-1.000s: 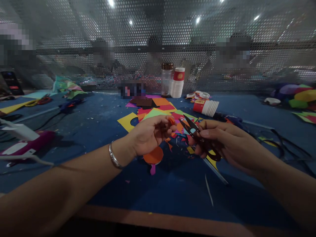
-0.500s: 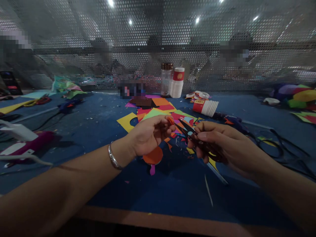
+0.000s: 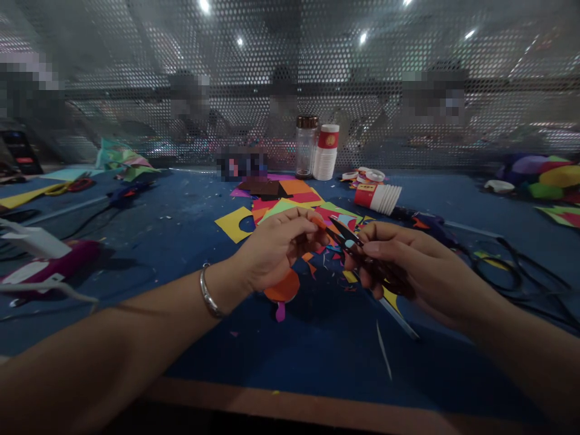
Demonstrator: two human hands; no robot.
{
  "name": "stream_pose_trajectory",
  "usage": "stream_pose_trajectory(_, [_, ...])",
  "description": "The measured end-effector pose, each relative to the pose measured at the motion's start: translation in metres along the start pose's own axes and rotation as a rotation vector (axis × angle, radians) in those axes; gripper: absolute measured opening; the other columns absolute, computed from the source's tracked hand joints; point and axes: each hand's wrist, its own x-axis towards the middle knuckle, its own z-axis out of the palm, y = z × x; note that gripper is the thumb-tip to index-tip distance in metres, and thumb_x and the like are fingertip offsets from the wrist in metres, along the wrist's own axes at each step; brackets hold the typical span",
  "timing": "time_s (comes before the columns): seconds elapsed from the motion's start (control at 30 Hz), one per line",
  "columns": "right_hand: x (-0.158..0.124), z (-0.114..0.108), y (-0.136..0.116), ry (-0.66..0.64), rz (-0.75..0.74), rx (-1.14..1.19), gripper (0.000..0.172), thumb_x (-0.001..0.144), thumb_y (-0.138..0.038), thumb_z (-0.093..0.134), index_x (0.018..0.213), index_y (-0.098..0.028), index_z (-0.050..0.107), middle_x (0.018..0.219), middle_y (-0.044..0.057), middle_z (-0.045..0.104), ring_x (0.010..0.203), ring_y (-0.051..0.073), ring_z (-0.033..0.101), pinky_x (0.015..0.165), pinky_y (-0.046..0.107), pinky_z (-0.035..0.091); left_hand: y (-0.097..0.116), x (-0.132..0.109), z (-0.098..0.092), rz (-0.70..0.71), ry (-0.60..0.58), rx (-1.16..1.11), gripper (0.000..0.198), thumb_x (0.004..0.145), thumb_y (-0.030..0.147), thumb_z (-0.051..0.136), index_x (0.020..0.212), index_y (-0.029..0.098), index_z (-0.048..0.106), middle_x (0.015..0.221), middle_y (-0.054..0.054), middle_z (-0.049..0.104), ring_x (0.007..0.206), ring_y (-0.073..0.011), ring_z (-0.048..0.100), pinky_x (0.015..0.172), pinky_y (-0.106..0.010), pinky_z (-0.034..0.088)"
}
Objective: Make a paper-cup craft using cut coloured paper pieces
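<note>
From my station I read the left hand point(image 3: 272, 254) with its grip pinched together on a small orange paper scrap point(image 3: 317, 222). The scrap is held above the middle of the tabletop point(image 3: 294, 344), over a heap of coloured paper offcuts point(image 3: 290, 202). The right hand point(image 3: 408, 266) has its grip clamped round black snips point(image 3: 347, 238), whose blades look slightly apart, with the tips right at the scrap. I judge the scrap feather-light, limp and easily creased, best pinched close beside the blades. The snips look stiff and sharp, so the sprung handles are where to hold them.
</note>
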Motion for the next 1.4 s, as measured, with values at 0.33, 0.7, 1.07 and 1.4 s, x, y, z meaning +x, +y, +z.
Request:
stream_pose_trajectory(0.33, [-0.002,0.006,0.004,0.075,-0.051,-0.079,0.043,0.084,-0.062,0.069,0.085,-0.020,0.059,0.065,0.000,0.065,0.047,0.007,0.044,0.037,0.016,0.026,-0.007,-0.006,0.000,0.253,-0.093,0.171,0.008,0.079,0.010,0.074,0.083,0.014,0.068,0.079,-0.001,0.069,0.069,-0.0094,0.066,0.068,-0.022,0.051])
stream_pose_trajectory(0.7, [-0.005,0.009,0.002,0.017,0.046,-0.014,0.054,0.073,-0.068,0.075,0.075,-0.016,0.061,0.057,-0.004,0.047,0.047,0.004,0.029,0.039,0.018,0.014,-0.005,-0.011,0.005,0.314,-0.066,0.227,0.029,0.073,0.002,0.072,0.092,0.018,0.058,0.072,0.005,0.063,0.066,-0.0073,0.059,0.064,-0.019,0.048])
stream_pose_trajectory(1.07, [-0.008,0.007,0.006,-0.100,0.099,0.065,0.047,0.082,-0.062,0.072,0.077,-0.018,0.056,0.059,-0.007,0.039,0.048,0.004,0.020,0.038,0.016,0.009,-0.006,-0.014,0.004,0.287,-0.108,0.294,0.037,0.076,0.008,0.072,0.099,0.023,0.046,0.071,0.007,0.059,0.066,-0.0102,0.060,0.064,-0.024,0.049])
stream_pose_trajectory(1.4, [-0.008,0.009,0.009,-0.141,0.171,0.096,0.049,0.080,-0.064,0.072,0.080,-0.020,0.052,0.055,-0.010,0.034,0.046,0.003,0.014,0.038,0.015,0.007,-0.008,-0.013,0.005,0.286,-0.115,0.217,0.039,0.074,0.005,0.075,0.086,0.022,0.043,0.074,0.007,0.056,0.068,-0.0078,0.058,0.067,-0.021,0.051])
